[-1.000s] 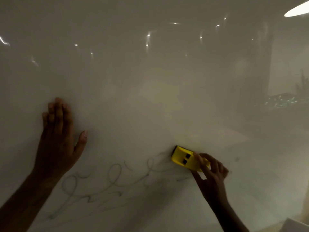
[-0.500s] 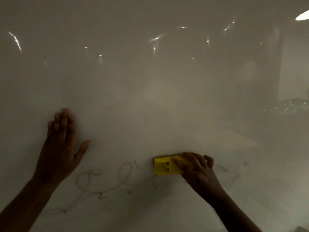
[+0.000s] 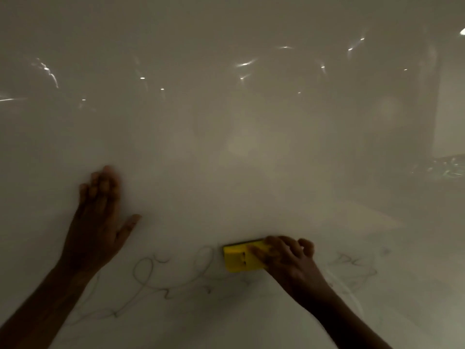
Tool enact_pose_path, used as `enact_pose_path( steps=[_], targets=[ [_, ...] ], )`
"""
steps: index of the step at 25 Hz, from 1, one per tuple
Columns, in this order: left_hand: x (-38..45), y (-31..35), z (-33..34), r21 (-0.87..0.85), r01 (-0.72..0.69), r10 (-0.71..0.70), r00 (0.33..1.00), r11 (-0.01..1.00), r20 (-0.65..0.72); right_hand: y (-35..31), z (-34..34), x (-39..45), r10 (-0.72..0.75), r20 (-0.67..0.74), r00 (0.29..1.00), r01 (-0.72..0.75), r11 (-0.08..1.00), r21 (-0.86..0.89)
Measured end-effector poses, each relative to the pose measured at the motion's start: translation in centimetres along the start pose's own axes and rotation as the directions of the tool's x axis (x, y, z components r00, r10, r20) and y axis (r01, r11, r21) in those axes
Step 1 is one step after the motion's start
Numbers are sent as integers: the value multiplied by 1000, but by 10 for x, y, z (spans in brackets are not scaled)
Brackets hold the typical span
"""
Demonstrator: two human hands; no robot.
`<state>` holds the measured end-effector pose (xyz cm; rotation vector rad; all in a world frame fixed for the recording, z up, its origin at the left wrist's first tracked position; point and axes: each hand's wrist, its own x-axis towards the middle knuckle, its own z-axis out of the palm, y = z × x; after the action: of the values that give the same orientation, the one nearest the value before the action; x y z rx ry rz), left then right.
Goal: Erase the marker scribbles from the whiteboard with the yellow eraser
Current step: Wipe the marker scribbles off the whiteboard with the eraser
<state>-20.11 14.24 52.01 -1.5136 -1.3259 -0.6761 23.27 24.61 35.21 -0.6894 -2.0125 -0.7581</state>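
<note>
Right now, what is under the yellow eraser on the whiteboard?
The yellow eraser lies flat on the whiteboard, held by the right hand. Scribbles run to its left edge. Whether any ink remains beneath it is covered from view.

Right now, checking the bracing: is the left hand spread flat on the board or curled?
Spread flat: the left hand lies open on the whiteboard, fingers extended upward, thumb out sideways.

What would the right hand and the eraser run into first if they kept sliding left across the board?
Probably the looped scribbles just left of the yellow eraser; the left hand lies farther left and higher.
</note>
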Motion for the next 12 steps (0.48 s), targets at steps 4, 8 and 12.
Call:
enact_pose_path(
  steps=[4, 8, 12],
  targets=[
    [-12, -38, -3, 26, 71, -71, 997, 997, 6, 28, -26, -16, 139, -13, 990, -139, 988, -64],
    [-11, -26, 2, -32, 109, -110, 993, 994, -31, 7, -23, 65, 170, -184, 968, -170, 985, 14],
    [-19, -45, -2, -32, 46, -47, 999, 998, -19, -44, 11, 46, -123, -33, 992, 123, 992, -3]
  ],
)
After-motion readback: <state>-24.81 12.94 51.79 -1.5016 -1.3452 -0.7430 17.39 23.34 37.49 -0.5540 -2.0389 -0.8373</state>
